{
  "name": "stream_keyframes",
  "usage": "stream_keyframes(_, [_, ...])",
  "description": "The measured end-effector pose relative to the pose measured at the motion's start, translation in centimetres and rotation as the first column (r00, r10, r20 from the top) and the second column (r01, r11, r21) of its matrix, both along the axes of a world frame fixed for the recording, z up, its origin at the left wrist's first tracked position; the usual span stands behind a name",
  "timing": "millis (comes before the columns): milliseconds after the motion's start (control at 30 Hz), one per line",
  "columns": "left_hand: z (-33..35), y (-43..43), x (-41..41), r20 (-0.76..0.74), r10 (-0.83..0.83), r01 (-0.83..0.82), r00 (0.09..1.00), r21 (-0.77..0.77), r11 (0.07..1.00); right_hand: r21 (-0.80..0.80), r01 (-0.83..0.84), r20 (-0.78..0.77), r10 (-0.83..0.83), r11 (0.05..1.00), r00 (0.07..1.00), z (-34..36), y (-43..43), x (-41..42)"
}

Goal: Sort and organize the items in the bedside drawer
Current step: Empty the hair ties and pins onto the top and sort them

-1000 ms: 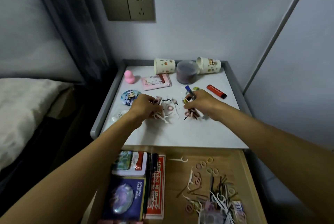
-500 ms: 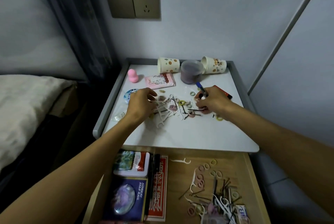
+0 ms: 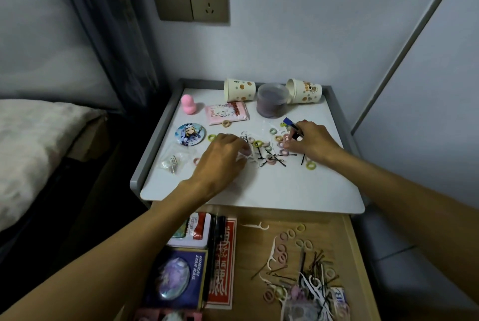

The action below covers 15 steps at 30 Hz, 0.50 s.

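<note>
The left hand's grip curls round white picks on the table. The right hand's grip pinches a blue-tipped stick

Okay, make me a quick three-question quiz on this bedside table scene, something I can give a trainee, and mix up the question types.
1. True or false: the drawer under the tabletop is open.
2. What does the right hand grip? A) a blue-tipped stick B) a red card box C) a round badge
3. What sits between the two paper cups at the back of the tabletop?

Key: 1 true. 2 A. 3 the lidded purple tub.
</note>
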State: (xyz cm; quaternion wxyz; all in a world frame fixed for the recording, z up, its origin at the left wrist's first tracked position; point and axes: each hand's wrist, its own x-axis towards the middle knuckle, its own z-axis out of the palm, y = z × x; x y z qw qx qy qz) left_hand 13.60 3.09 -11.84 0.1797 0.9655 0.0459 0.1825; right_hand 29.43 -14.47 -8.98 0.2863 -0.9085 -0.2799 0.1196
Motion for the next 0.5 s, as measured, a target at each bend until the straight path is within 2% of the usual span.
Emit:
stream_keyframes(233, [-0.1, -1.2, -0.3, -0.137, -0.003, 0.003, 0.991, -0.006, 1.000, -0.078, 0.120, -0.063, -0.125, 0.990, 0.990, -0.5, -1.4, 0.6])
stream_keyframes(367, [0.0, -2.9, -0.9, -0.340, -0.116, 0.152, 0.933, 0.080, 0.985, -0.200, 0.235, -0.007, -0.241, 0.951, 0.971, -1.8, -3.5, 0.7])
stream_keyframes(433, [-0.1, -4.0, -1.1, -0.435, -0.139, 0.206, 0.890, 0.109, 0.973, -0.213, 0.238, 0.034, -0.236, 0.948, 0.971, -2.6, -4.5, 0.1])
stream_keyframes(500, [-0.4, -4.6, -1.2, -0.459, -0.160, 0.239, 0.874, 0.121, 0.963, -0.197, 0.244, 0.066, -0.236, 0.950, 0.970, -2.9, -4.9, -0.5])
